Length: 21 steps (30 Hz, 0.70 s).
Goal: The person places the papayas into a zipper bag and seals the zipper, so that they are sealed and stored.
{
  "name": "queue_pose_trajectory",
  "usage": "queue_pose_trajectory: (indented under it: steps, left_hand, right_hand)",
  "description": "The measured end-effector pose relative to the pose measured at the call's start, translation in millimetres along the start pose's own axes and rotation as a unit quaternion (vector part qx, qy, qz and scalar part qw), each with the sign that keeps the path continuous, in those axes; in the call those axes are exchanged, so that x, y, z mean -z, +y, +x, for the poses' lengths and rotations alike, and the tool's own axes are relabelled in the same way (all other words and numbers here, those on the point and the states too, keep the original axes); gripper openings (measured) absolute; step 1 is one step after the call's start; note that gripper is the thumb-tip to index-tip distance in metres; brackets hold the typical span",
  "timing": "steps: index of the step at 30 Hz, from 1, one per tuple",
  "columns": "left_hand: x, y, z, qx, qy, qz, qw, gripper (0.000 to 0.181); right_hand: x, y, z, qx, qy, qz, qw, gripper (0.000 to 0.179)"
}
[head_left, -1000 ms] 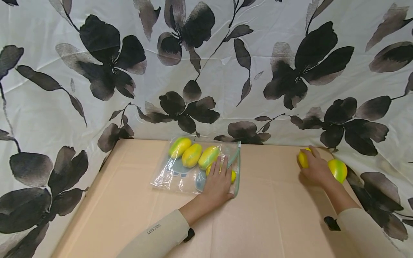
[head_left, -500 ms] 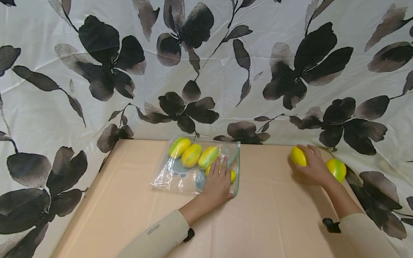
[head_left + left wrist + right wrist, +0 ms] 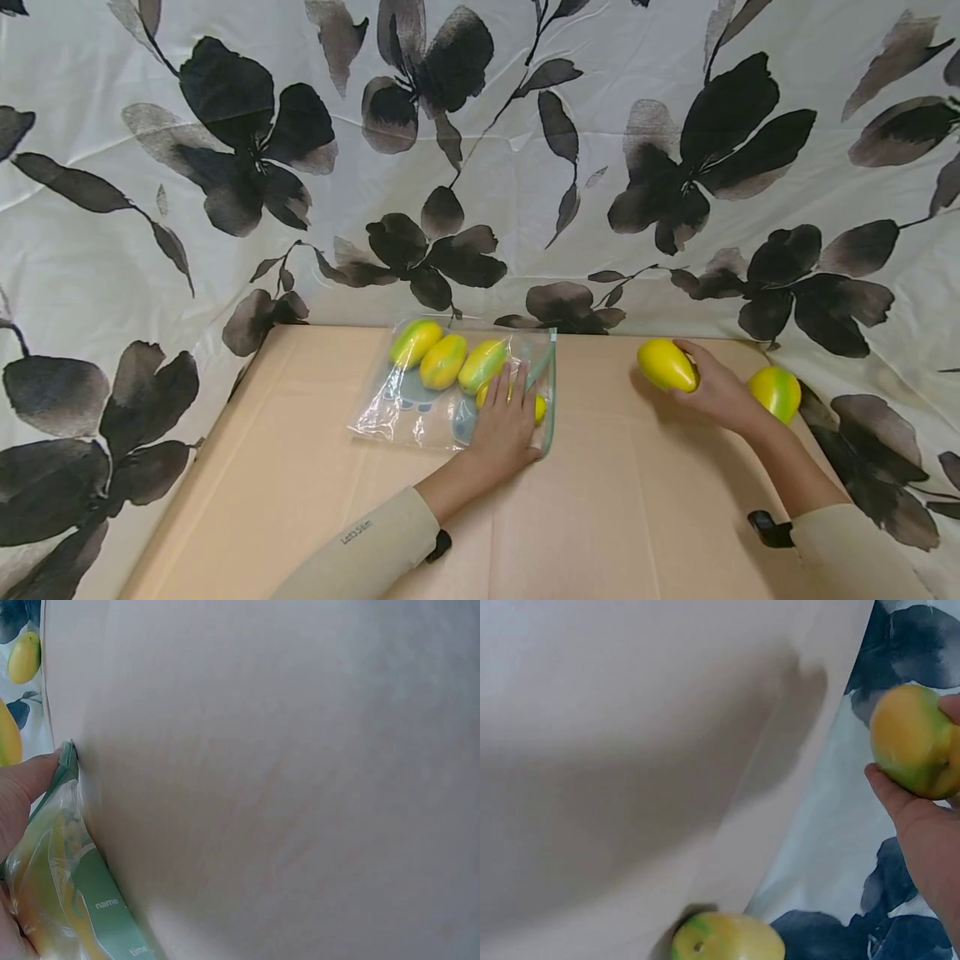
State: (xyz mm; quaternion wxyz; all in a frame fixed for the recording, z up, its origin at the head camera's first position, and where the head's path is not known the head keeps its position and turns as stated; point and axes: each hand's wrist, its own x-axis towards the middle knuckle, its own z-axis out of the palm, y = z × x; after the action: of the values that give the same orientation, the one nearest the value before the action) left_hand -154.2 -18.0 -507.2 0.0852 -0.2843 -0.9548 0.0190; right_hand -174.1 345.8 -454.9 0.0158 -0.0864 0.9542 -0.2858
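Apparently to steady bag [image 3: 437,418], left hand [image 3: 501,432] rests on it, fingers straight; right hand [image 3: 716,392] curls fingers securely round yellow fruit [image 3: 664,365].

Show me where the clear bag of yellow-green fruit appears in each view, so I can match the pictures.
Head: just below centre, the clear bag lies under the left hand.
Left wrist: lower left corner, its green printed strip showing.
Right wrist: not in it.
Shared landmark: the cardboard, in all three views.
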Motion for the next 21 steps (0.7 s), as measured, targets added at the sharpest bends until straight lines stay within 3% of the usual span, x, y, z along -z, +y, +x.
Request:
queue_pose_trajectory:
  steps: [21]
  left_hand:
    - [-2.1, 0.3, -3.1, 0.002, -0.009, -0.004, 0.9999, 0.116]
  right_hand:
    - [-27.8, -47.2, 7.8, 0.100, -0.078, 0.008, 0.9919, 0.082]
